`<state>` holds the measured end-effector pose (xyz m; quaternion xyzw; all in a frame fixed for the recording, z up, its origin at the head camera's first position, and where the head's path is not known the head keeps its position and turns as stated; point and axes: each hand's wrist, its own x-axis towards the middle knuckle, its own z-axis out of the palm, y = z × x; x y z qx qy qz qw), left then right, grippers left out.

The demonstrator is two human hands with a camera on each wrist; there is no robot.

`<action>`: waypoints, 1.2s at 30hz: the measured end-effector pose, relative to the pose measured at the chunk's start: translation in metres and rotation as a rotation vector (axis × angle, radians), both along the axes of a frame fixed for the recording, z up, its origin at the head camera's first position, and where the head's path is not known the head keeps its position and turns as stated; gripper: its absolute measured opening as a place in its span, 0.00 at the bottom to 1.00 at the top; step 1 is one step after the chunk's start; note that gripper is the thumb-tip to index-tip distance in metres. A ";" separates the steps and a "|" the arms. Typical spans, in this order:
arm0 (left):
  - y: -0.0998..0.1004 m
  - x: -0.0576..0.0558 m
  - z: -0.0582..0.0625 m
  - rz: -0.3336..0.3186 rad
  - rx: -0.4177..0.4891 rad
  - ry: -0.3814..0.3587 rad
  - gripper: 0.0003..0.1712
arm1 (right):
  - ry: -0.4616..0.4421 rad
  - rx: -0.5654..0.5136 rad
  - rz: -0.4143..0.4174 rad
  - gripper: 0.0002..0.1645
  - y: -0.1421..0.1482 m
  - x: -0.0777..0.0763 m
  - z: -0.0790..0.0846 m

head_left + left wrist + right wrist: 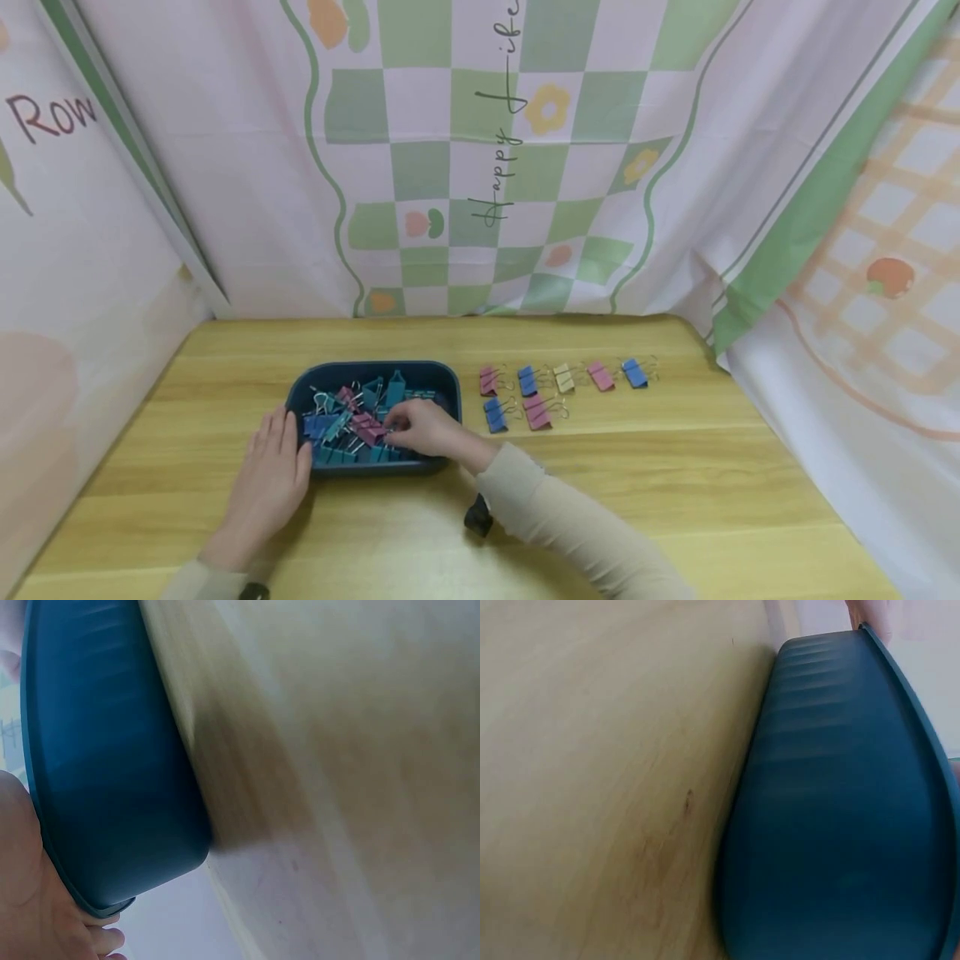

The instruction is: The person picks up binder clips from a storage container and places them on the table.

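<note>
- Hand, left point(268, 475): grip spread, straight fingers along the left end of the tray point(112, 765); probably set there to steady it.
- Tray, dark blue: stands on the worktop point(720, 492); contains jumbled binder clips point(396, 389), mostly teal, some blue.
- Magenta clip point(367, 428): in the tray, on top of the heap, about the middle.
- Hand, right point(429, 427): over the tray's right part; grip drawn together, apparently pinching the magenta clip's right end, presumably to free it from its neighbours; exact contact too small to see.
- First column right of tray: far pink clip point(489, 381), near blue clip point(496, 414).
- Second column: far blue clip point(528, 381), near pink clip point(537, 412).
- Far row, continued: cream clip point(564, 379), rightmost pink clip point(601, 375), rightmost blue clip point(635, 373); spaced apart, presumably to keep handles from tangling.
</note>
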<state>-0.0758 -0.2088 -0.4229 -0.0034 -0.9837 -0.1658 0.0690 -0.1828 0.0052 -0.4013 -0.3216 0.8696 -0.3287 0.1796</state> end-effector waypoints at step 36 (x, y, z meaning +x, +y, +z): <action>0.000 -0.001 -0.001 0.017 0.004 -0.013 0.34 | -0.073 -0.238 -0.088 0.03 0.021 -0.011 0.018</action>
